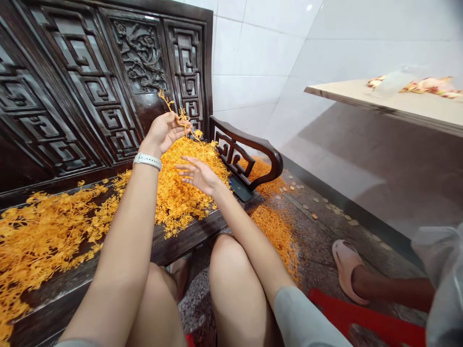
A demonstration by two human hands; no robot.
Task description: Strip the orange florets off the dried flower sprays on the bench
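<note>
My left hand (169,131) pinches a thin, branching, orange-yellow sprig with frilly tips (182,114), above the heap of loose, matching orange-yellow sprigs (181,207) on the dark, carved wooden bench (148,108). The sprig's long axis slants from upper left down to lower right. My empty right hand (199,176) hangs below its lower end, fingers spread, apart from it. That end blends into the heap, and I cannot make out exactly where my fingertips press.

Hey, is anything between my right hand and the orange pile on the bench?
Nothing visible: the right hand is open over the orange pile, though whether it touches is unclear. The left hand, holding a strand, is farther back.
</note>
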